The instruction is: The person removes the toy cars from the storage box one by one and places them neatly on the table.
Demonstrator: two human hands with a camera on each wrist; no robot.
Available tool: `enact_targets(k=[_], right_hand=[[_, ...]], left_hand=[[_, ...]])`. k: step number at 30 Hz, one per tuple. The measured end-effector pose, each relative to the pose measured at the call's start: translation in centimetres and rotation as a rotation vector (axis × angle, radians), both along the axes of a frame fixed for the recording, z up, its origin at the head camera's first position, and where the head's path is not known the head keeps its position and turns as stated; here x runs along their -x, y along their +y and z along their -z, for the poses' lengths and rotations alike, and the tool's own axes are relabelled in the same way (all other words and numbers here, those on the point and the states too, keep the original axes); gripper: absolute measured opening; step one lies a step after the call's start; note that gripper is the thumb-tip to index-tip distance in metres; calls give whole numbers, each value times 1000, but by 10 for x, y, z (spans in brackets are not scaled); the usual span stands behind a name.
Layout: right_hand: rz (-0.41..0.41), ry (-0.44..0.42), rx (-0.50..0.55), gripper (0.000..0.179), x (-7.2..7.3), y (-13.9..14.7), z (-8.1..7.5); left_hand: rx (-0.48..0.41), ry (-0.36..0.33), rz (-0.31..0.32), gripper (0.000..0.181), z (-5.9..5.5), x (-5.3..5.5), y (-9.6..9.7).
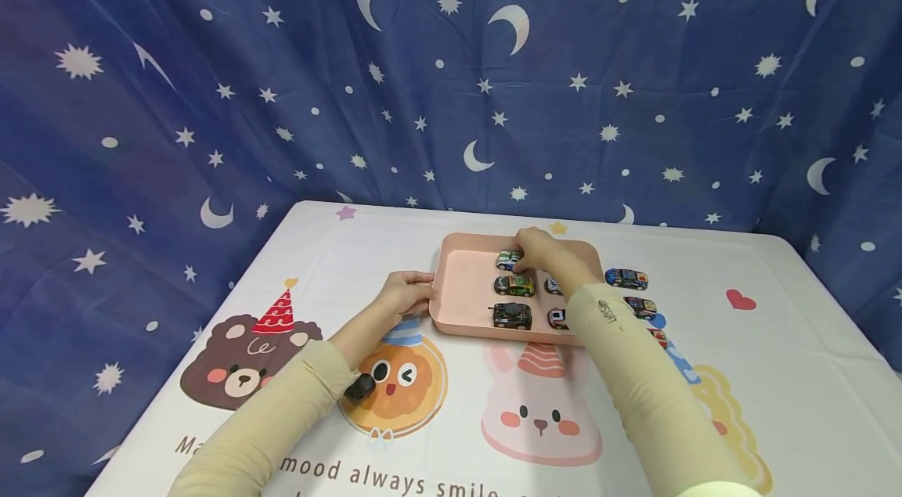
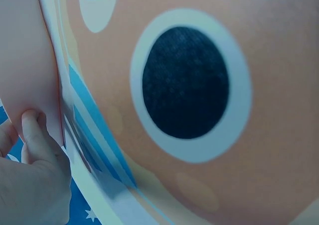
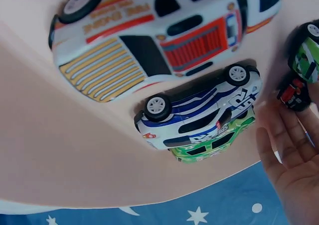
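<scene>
A shallow pink tray (image 1: 461,305) lies on the table with several toy cars in its middle and right part. My left hand (image 1: 405,293) grips the tray's left wall, the thumb against it in the left wrist view. Over the tray's back, my right hand (image 1: 546,253) pinches a green-and-white toy car (image 1: 509,260). In front of that car are a green-and-yellow car (image 1: 514,286) and a black toy vehicle (image 1: 511,315). The right wrist view shows a fire-engine car (image 3: 149,36) and a blue-striped white car (image 3: 204,113); the right arm partly hides that side in the head view.
Right of the tray stand a blue toy car (image 1: 626,279), a dark one (image 1: 640,307) and a red one (image 1: 658,336), partly behind the sleeve. A printed white cloth (image 1: 775,340) covers the table. A blue star-and-moon curtain (image 1: 437,90) hangs behind it.
</scene>
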State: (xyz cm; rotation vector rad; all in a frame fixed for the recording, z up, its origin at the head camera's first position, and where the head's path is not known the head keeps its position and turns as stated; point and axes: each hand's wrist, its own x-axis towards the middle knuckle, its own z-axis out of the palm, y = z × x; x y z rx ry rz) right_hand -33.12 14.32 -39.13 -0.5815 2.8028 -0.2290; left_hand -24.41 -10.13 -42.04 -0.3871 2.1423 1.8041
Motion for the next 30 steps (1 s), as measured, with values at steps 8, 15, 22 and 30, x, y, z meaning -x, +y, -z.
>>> enact_targets(k=[8, 15, 22, 30], right_hand=[[-31, 26, 18, 19, -2, 4, -2], [-12, 33, 55, 28, -6, 10, -4], [-21, 67, 92, 28, -7, 13, -7], [-46, 65, 249, 28, -10, 20, -8]], left_hand=[[-6, 9, 0, 40, -1, 0, 1], [-4, 0, 2, 40, 0, 0, 0], [-10, 3, 2, 40, 0, 0, 0], [-2, 12, -1, 41, -1, -2, 0]])
